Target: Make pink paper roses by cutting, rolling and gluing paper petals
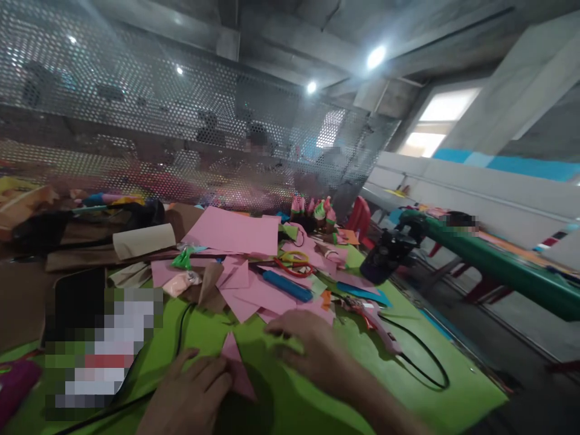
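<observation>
One pink paper triangle (238,365) touches the left hand's (188,389) curled fingers, grip unclear, on the green bench (435,408); the right hand (315,350) hovers nearby, fingers parted, empty.

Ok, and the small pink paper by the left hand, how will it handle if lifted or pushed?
The pink paper looks thin and small, so it's probably very light. Its narrow, pointed tip would likely bend or crease first. The green table has a smooth sheen, so a push may well slide it.
</observation>
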### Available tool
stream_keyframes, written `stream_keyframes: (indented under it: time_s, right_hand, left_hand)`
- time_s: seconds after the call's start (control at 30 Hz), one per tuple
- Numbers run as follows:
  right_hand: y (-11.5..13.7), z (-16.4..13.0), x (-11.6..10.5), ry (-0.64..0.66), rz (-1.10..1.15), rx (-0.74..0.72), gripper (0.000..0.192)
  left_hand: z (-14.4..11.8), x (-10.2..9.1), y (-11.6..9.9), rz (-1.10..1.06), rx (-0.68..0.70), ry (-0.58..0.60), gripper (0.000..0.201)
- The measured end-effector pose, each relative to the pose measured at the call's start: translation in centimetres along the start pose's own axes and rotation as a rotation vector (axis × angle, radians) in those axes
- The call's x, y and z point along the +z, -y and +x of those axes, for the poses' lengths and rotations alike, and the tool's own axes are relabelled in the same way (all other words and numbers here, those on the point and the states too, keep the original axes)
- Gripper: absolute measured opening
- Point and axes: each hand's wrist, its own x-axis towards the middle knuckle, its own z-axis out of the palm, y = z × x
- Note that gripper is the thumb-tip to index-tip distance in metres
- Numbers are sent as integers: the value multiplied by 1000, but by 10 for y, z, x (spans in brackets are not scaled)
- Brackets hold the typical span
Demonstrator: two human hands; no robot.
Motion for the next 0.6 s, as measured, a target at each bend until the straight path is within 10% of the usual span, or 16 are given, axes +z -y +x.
stream_keyframes:
  time_s: [0.23,0.6]
  right_hand:
    - [-66,40,-43,48,-438,297,21]
    - [-76,54,-19,151,-460,297,24]
  left_hand:
    - [-15,10,12,131,204,-115,39]
    - [-28,27,12,42,51,-28,44]
